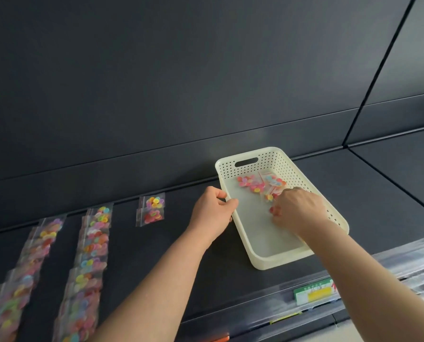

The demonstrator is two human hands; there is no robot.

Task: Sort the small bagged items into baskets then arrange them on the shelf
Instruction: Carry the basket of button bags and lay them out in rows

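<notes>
While the left hand (212,208) clamps thumb and fingers over the left rim of the cream basket (262,264), the right hand (297,208) is down inside it. The basket sits on the dark shelf (181,255), right of the laid-out bags, and reaches from near the back edge almost to the front edge. The right hand's fingers curl onto the loose bags of buttons (253,183) lying toward the basket's far end. Whether they have closed on a bag I cannot tell, since the knuckles hide the tips.

To do this well, lift one bag only, by a corner of the plastic rather than the slippery button lump. Let the left hand brace the light basket so it does not skid. The bag probably belongs at the near end of the short third row (151,211), just right of the two long rows (92,243), overlapped evenly and squared to the shelf's front edge.
</notes>
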